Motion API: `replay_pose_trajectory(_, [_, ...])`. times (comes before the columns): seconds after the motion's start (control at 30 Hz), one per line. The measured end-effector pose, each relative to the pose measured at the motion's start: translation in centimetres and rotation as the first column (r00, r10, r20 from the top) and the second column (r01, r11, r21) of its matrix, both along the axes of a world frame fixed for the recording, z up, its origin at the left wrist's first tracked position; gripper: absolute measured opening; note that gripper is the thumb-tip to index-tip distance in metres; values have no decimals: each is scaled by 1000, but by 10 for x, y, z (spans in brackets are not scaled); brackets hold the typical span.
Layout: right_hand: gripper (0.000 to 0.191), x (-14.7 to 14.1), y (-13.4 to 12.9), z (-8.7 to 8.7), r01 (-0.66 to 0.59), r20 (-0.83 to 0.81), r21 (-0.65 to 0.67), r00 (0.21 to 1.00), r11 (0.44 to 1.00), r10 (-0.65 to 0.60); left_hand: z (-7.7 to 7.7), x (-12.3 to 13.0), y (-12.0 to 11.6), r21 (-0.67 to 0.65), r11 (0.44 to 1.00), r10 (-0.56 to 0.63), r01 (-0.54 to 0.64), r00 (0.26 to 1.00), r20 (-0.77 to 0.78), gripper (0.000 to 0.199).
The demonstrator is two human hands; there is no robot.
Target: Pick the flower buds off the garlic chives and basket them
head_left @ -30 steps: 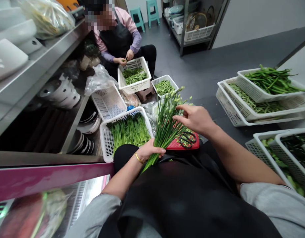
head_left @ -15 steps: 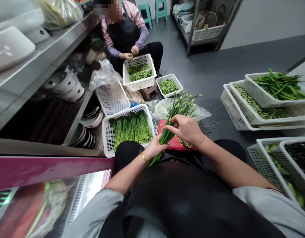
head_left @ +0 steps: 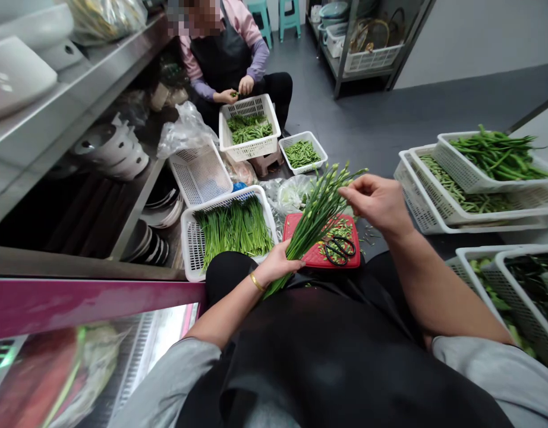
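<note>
My left hand (head_left: 280,261) is closed round the lower stalks of a bunch of flowering garlic chives (head_left: 312,217), which leans up and to the right with its pale buds at the far end. At the right side of those buds, my right hand (head_left: 374,202) has thumb and fingertips pinched together; whatever is between them is too small to make out. Beyond my lap lies a red board or tray (head_left: 294,223) scattered with cut green bits. Black-handled scissors (head_left: 339,252) rest on it. A white basket (head_left: 196,244) of long green chives stands to the left.
Ahead, a co-worker (head_left: 224,53) sits handling greens over a white basket (head_left: 251,153). A smaller basket of green pods (head_left: 302,154) stands beside it. Stacked vegetable baskets (head_left: 470,220) are at the right. A steel shelf (head_left: 100,71) with dishes runs along the left.
My right hand has moved from the middle of the bunch up and right to the bud end, uncovering the scissors and board. My left hand keeps its hold.
</note>
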State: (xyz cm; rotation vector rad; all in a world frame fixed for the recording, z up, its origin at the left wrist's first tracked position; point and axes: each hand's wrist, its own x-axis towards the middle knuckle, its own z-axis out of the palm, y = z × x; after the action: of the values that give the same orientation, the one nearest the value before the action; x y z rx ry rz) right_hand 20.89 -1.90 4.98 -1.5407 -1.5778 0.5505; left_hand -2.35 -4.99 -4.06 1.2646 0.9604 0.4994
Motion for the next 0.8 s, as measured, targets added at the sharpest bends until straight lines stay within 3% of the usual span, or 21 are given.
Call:
replay_pose_trajectory(0.17, [24, -5, -14, 6, 80, 182, 170, 977, 982, -111, 0, 2, -2, 168, 986, 30, -9, 992, -124, 38])
replay_pose_trajectory(0.3, [32, -32, -26, -4, -90, 311, -7, 946, 996, 88, -1, 4, -3, 348, 937, 98, 16, 947, -306, 35])
replay_pose_trajectory(0.37, [30, -37, -24, -10, -137, 286, -102, 945, 985, 161, -1, 4, -4, 395, 918, 120, 43, 918, -377, 39])
replay_pose_trajectory(0.43, [29, -32, -18, -13, -147, 192, -100, 968, 984, 164, -1, 3, -4, 414, 909, 130, 55, 905, -406, 45])
replay_pose_trajectory(0.53, [30, -6, -7, -9, -60, 101, -10, 993, 998, 61, -1, 1, -4, 421, 904, 125, 76, 894, -431, 45])
replay_pose_trajectory(0.6, [31, 11, -6, -2, 34, 132, 44, 990, 998, -39, -1, -1, -4, 434, 895, 125, 107, 872, -473, 42])
replay_pose_trajectory(0.7, [30, 18, -17, 8, 195, 202, 237, 948, 952, -244, 0, 0, -5, 448, 876, 121, 179, 817, -563, 39])
replay_pose_trajectory(0.73, [30, 15, -23, 11, 195, 234, 304, 934, 933, -271, 0, 1, -6, 449, 869, 120, 206, 794, -596, 40])
replay_pose_trajectory(0.8, [30, 0, -34, 13, 69, 379, 329, 904, 942, -199, 2, 2, -6, 453, 854, 118, 258, 751, -650, 43])
